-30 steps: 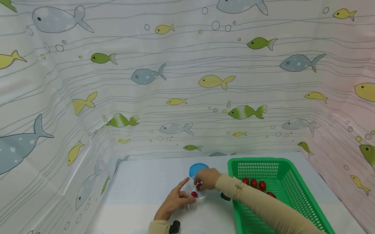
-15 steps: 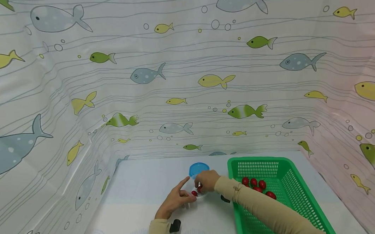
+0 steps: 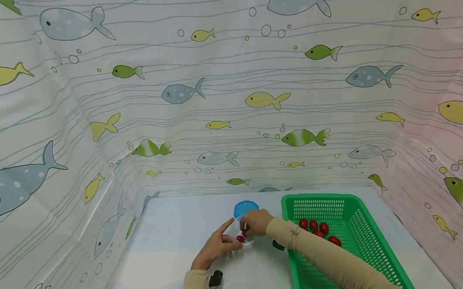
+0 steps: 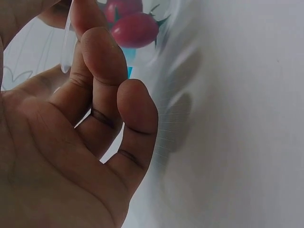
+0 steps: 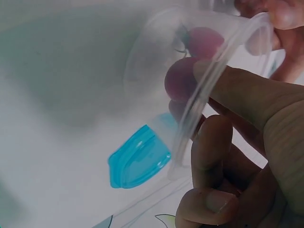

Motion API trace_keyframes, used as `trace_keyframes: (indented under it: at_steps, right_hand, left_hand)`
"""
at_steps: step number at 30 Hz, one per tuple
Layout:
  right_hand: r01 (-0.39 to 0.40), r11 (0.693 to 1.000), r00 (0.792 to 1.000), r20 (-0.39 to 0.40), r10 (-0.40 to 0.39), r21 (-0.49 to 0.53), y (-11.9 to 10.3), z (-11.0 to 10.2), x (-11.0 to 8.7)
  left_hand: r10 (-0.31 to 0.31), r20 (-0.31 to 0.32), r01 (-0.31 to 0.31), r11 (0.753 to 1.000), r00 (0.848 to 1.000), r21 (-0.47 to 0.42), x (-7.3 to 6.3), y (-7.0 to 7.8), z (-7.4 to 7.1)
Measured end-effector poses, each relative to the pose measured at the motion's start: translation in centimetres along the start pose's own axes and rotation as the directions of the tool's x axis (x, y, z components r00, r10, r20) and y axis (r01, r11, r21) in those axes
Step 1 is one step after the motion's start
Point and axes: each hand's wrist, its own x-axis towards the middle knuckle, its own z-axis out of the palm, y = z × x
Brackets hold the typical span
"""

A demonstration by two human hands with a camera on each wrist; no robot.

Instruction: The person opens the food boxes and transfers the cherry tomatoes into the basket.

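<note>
A small clear plastic container tilts between my hands at the middle of the table. My left hand grips its rim from the left, thumb and fingers around the edge. From the right, my right hand reaches over the rim, holding a cherry tomato with thumb and fingertips inside the container. Another cherry tomato lies beside it; its green stem shows in the left wrist view. The right-hand fingertips partly hide the held tomato in the head view. Just behind the container lies a blue lid.
At right stands a green plastic basket holding several cherry tomatoes; my right forearm crosses above it. Fish-patterned sheeting rises at the table's back and sides. Each wrist wears a black camera mount.
The tomato in my right hand shifts slightly, and the right fingers move a little within the container. My left hand stays nearly still.
</note>
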Motion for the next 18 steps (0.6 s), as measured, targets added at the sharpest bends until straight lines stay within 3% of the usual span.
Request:
trace_keyframes:
  at_steps: [8,18]
  right_hand:
    - [0.030,0.999,0.999,-0.033,-0.030,0.014,0.1,-0.5,-0.3]
    - [0.091,0.994,0.990,-0.117,-0.085,0.051,-0.8,-3.0,-2.3]
  left_hand:
    - [-0.011,-0.003,0.011,1.000,1.000,0.000,0.1,0.0,0.1]
    - [-0.015,-0.018,0.015,1.000,1.000,0.016,0.1,0.3,0.1]
